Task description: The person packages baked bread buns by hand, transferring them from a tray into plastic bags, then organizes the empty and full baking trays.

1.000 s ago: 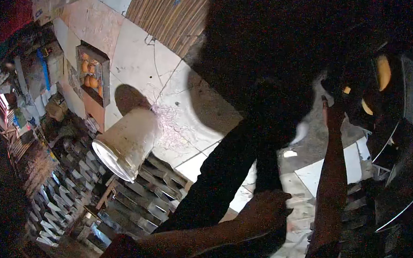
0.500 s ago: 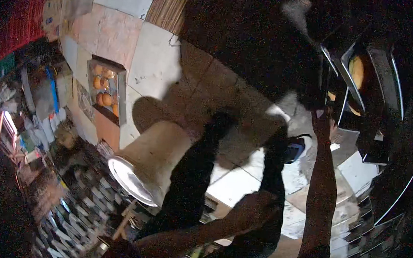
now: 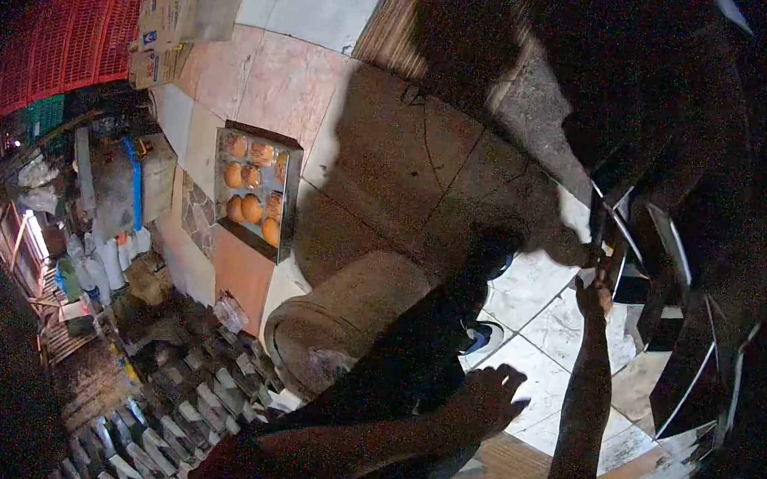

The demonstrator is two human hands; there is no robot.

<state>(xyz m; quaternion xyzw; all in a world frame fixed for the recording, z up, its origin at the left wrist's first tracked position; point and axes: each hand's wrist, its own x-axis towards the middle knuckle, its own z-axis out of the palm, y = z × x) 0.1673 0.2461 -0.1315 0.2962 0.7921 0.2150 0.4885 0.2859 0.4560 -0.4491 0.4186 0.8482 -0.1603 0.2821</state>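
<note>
My left hand [image 3: 490,399] hangs over the pale floor tiles, its fingers spread and nothing in them. Farther right, my right hand [image 3: 595,294] is closed at the near corner of a dark metal tray [image 3: 624,226], one of several thin-edged metal trays in deep shadow. What those trays hold is too dark to make out. Beyond my left forearm a large round container [image 3: 350,305] lies or stands beside my dark-clothed leg. My feet show in part, one in a blue and dark shoe [image 3: 479,337].
A metal tray [image 3: 290,199] of round orange-brown items, some in clear wrap, sits on the tiles [image 3: 274,79]. Red crates [image 3: 77,44] and cardboard boxes [image 3: 157,28] are at the upper left. Grey slatted or brick-like pieces [image 3: 196,396] cover the lower left. Strong shadows cross the floor.
The view has shifted, bringing more red crate and cardboard into sight. My left hand has reached forward with its fingers spread. My right hand stays at the metal trays, which appear lower in view.
</note>
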